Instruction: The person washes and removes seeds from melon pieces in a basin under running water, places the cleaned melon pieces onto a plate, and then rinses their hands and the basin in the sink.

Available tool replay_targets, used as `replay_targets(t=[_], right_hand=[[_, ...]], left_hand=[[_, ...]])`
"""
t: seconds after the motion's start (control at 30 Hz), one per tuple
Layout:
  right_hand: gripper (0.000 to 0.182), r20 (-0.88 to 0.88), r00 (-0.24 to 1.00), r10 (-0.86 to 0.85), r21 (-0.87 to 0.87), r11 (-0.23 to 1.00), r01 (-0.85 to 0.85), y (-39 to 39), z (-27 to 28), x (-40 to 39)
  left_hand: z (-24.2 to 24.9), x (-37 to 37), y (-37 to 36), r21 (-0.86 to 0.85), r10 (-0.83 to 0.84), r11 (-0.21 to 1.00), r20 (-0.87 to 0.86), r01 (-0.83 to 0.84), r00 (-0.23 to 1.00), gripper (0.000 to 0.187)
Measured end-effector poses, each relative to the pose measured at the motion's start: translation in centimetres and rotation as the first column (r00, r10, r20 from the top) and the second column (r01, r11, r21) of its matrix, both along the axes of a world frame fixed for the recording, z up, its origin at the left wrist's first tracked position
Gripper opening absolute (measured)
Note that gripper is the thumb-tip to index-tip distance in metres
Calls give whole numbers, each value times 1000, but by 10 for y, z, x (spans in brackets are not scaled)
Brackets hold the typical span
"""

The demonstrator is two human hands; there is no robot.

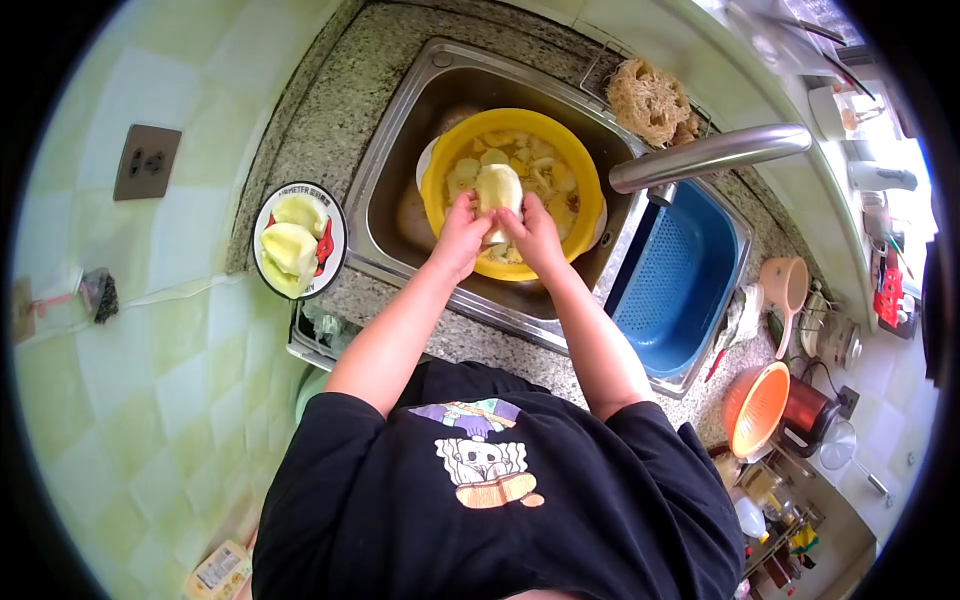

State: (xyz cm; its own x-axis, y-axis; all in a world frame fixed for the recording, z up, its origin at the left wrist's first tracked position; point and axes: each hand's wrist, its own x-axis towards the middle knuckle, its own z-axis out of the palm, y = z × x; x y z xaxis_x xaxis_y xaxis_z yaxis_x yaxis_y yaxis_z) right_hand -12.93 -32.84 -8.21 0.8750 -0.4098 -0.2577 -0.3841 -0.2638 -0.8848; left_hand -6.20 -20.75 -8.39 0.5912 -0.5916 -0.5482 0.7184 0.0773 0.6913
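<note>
Both my hands hold a pale yellow, smooth piece of peeled fruit or vegetable (499, 190), whose exact kind I cannot make out. My left hand (462, 236) grips its lower left side, and my right hand (535, 232) grips its lower right side with the thumb near the middle. Below them is a yellow basin (434, 172) of cloudy water with many pale scraps floating in it. The basin stands in a steel sink (385, 190). On the counter to the left, a white plate with a dark rim (337, 255) carries pale yellow-green pieces (292, 245).
A steel faucet (710, 158) reaches over the sink from the right. The second bowl holds a blue perforated basket (675, 275). A loofah (648, 100) lies behind the sink. At right are a pink ladle (784, 285), an orange colander (757, 410) and a kettle (808, 412).
</note>
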Motion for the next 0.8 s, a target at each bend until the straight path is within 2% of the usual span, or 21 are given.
replay_targets(t=[0.03,0.07,0.13,0.2,0.23,0.3,0.33,0.37,0.4,0.43,0.47,0.5,0.53,0.57,0.63,0.67,0.7,0.77,0.8], right_hand=[[30,33,999,-10,64,998,8,-2,-4,2],[25,183,981,-60,185,982,26,-3,-7,3],[18,115,990,-84,376,926,35,-22,-4,8],[12,86,987,-138,589,806,62,-40,4,14],[11,63,984,-169,742,668,67,-50,6,15],[10,101,950,-295,887,460,48,-64,1,11],[21,96,968,-232,915,404,6,-75,-12,8],[26,106,993,-59,635,772,-21,-72,-20,4],[32,39,994,99,223,969,-106,-70,-26,-1],[37,-89,974,207,-227,948,-223,-67,-26,-3],[43,-246,938,246,-615,708,-347,-67,-24,0],[51,-104,983,149,-472,863,-181,-67,-25,6],[59,0,1000,16,-273,962,-15,-52,-16,8],[67,63,987,-145,-42,988,148,-34,-8,6],[82,132,989,-67,-160,983,88,-7,4,12],[90,159,987,-31,-221,973,66,4,11,12],[92,120,990,-71,-234,967,98,11,18,13],[96,46,988,-144,-261,953,152,20,27,17],[92,22,987,-159,-296,942,159,20,27,19]], left_hand=[[1,3,2,-59,-14,998,-78,9,997,41],[1,7,5,-119,-33,993,-157,14,987,41],[2,15,16,-267,-98,964,-341,4,935,43],[6,14,18,-307,-113,952,-350,0,930,43],[9,14,20,-325,-118,946,-352,-3,929,44],[20,15,19,-259,-89,966,-279,15,956,49],[20,16,19,-209,-69,978,-208,25,976,51],[19,14,19,-156,-55,987,-139,33,989,52],[17,12,19,-64,-52,997,-37,49,998,52],[13,10,19,29,-60,998,67,58,996,51],[10,11,17,116,-71,992,176,51,982,50],[5,14,14,201,-81,979,281,24,956,49],[1,13,14,245,-58,970,285,-14,957,42],[-2,6,14,269,-53,963,293,-29,955,41],[-10,3,5,299,-49,952,334,-57,941,38],[-20,0,5,318,-102,944,534,-87,839,36],[-29,-5,3,343,-121,927,654,-151,746,36],[-12,-20,-2,359,-171,885,842,-295,511,37],[-10,-21,-1,388,-167,881,791,-271,589,35]])
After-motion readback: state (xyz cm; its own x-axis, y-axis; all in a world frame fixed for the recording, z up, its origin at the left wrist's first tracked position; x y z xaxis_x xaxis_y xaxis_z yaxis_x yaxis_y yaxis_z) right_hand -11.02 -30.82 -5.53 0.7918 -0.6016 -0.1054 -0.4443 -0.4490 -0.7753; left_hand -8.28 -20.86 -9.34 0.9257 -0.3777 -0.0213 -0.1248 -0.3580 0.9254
